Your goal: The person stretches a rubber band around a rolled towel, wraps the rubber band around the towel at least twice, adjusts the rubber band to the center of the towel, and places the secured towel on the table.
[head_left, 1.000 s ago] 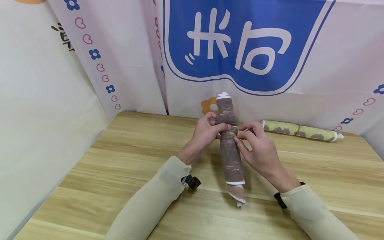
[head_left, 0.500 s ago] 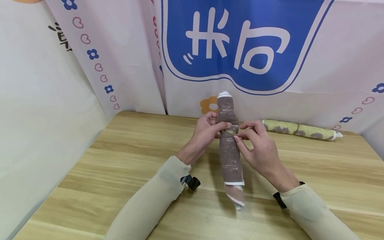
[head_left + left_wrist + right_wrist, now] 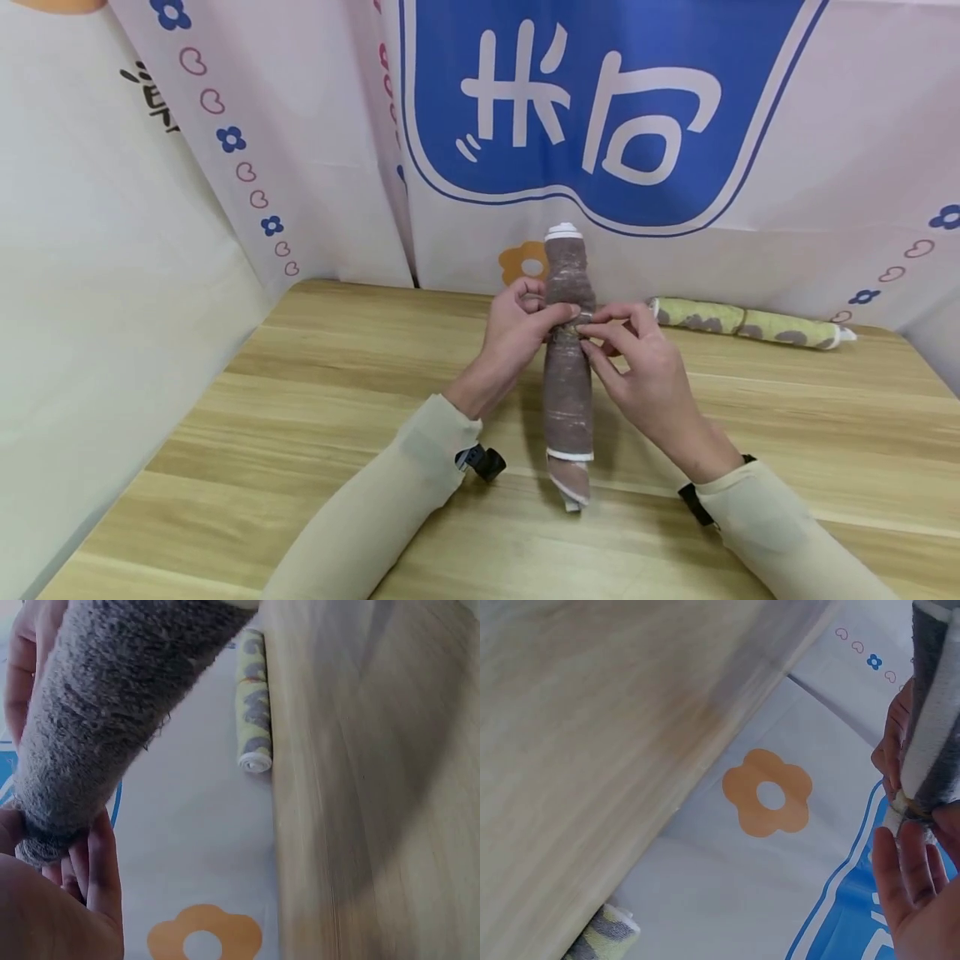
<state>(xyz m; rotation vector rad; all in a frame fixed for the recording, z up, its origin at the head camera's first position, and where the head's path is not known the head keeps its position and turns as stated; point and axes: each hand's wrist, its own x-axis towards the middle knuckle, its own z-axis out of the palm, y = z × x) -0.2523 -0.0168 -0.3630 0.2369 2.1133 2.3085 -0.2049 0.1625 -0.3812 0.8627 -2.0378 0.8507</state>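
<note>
We now hold the rolled brown towel [image 3: 567, 367] more upright over the tabletop [image 3: 315, 392] than a second ago, its lower end swung inward. Our left hand [image 3: 517, 329] grips its middle; our right hand [image 3: 637, 367] pinches the rubber band [image 3: 572, 327] there, so the binding looks nearly seated.

A light wooden table [image 3: 300, 400] is standing against white banner walls [image 3: 90, 250], the back one showing a blue logo panel [image 3: 600, 108] and an orange flower [image 3: 521, 262].

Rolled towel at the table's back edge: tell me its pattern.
Rolled towel: pale yellow-green with grey-brown blotches, clearest in the head view.
</note>
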